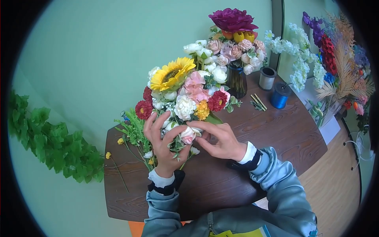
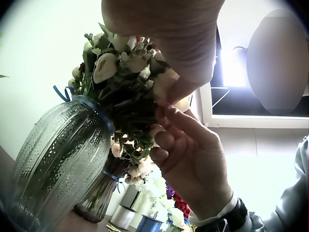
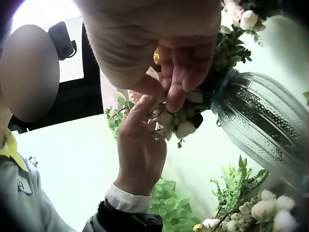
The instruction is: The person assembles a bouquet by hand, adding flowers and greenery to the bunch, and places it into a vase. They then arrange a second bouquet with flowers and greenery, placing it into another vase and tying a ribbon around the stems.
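Observation:
A full bouquet of artificial flowers stands in a ribbed glass vase (image 2: 63, 159), which the blooms hide in the head view. At its near side is a pale pink rose (image 1: 188, 135), between my two hands. My left hand (image 1: 166, 148) holds it from the left, some fingers spread over the neighbouring blooms. From the right, my right hand (image 1: 223, 140) pinches the rose's outer petals between thumb and fingers. Around it are a white carnation (image 1: 184, 107), an orange bloom (image 1: 202, 110), dark red blooms (image 1: 217, 101) and a large sunflower (image 1: 172, 74).
Behind stands a second vase (image 1: 237, 81) of pink and purple flowers. A grey spool (image 1: 267, 78), a blue ribbon spool (image 1: 280, 96) and cut stems (image 1: 258, 102) lie to its right. Loose fern (image 1: 134, 132) and a yellow-flowered stem (image 1: 118, 172) lie on the left of the dark wooden table (image 1: 221, 185).

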Tool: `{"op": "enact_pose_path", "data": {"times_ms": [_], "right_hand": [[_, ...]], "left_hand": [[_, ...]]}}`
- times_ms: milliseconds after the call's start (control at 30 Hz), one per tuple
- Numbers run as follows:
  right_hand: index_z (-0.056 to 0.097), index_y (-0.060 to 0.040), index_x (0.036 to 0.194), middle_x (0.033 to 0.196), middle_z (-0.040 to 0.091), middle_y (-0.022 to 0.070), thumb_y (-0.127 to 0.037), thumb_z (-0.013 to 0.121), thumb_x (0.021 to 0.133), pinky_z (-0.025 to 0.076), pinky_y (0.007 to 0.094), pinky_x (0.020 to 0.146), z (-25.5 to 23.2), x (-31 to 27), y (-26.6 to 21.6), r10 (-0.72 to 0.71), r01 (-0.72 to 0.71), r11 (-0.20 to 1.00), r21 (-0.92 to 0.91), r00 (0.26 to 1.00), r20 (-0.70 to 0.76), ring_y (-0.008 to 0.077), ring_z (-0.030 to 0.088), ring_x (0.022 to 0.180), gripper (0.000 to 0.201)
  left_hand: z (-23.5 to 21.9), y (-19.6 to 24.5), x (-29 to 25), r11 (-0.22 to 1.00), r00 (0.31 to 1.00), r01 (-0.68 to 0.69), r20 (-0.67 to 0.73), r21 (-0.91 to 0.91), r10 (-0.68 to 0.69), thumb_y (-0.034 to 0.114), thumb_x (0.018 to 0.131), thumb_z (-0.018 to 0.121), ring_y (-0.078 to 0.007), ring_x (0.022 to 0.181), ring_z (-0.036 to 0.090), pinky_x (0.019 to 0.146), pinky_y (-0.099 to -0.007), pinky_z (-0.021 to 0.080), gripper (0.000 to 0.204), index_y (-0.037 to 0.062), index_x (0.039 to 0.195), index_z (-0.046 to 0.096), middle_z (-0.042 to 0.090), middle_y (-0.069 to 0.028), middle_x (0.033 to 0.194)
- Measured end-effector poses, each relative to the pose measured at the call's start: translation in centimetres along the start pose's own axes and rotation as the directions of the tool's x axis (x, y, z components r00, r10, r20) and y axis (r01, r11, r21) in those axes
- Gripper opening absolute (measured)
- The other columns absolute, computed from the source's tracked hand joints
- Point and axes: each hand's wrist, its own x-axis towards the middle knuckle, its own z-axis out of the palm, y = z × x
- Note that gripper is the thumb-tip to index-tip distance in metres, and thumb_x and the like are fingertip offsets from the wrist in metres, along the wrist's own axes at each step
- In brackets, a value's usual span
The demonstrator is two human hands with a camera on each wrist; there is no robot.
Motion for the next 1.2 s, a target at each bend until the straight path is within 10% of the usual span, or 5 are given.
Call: {"op": "enact_pose_path", "data": {"times_ms": [500,667,867,1200], "right_hand": [[0.066,-0.0076,0.098,0.078,0.063,0.0044,-0.001,0.07,0.071,0.044,0.0252,0.045,-2.2,-0.6,-1.0,-0.234,0.227,0.971,-0.07,0.964,-0.129,0.0127,0.058,0.052,0.028],[0.066,-0.0107,0.097,0.091,0.06,0.0034,-0.002,0.074,0.062,0.045,0.034,0.072,-4.5,1.2,-2.8,-0.452,0.298,0.823,-0.484,0.859,-0.24,0.0236,0.056,0.082,0.037],[0.063,-0.0169,0.106,0.113,0.05,0.0076,-0.007,0.072,0.064,0.037,0.0405,0.087,-3.5,2.8,-2.5,-0.27,0.157,0.843,-0.515,0.951,-0.152,0.0314,0.042,0.107,0.044],[0.066,-0.0091,0.09,0.088,0.059,0.0026,0.005,0.066,0.063,0.046,0.0339,0.069,-3.8,3.8,-0.6,-0.405,0.298,0.859,-0.416,0.892,-0.198,0.025,0.054,0.086,0.03]], "left_hand": [[-0.7,0.9,0.4,0.999,0.999,-0.049,-0.017,-0.015,0.049,0.018,0.066,0.075,-0.0374,0.124,0.034,0.101,-0.0495,0.025,0.049,0.0081,0.109,0.054,0.045,-0.0158,0.128],[-2.3,2.7,2.2,0.991,0.991,-0.137,0.008,-0.003,0.137,0.022,0.066,0.077,-0.0379,0.123,0.035,0.102,-0.0502,0.026,0.06,0.0056,0.116,0.049,0.046,-0.0189,0.126],[-0.6,3.5,4.1,0.998,0.999,-0.026,0.035,0.049,0.024,0.009,0.068,0.072,-0.0325,0.112,0.044,0.096,-0.0446,0.032,0.041,0.0071,0.106,0.058,0.052,-0.0116,0.118],[0.1,2.9,4.4,0.997,0.995,0.065,-0.067,-0.041,-0.068,0.003,0.072,0.067,-0.0265,0.093,0.054,0.083,-0.0373,0.039,0.029,0.0067,0.1,0.061,0.06,-0.0079,0.097]]}}
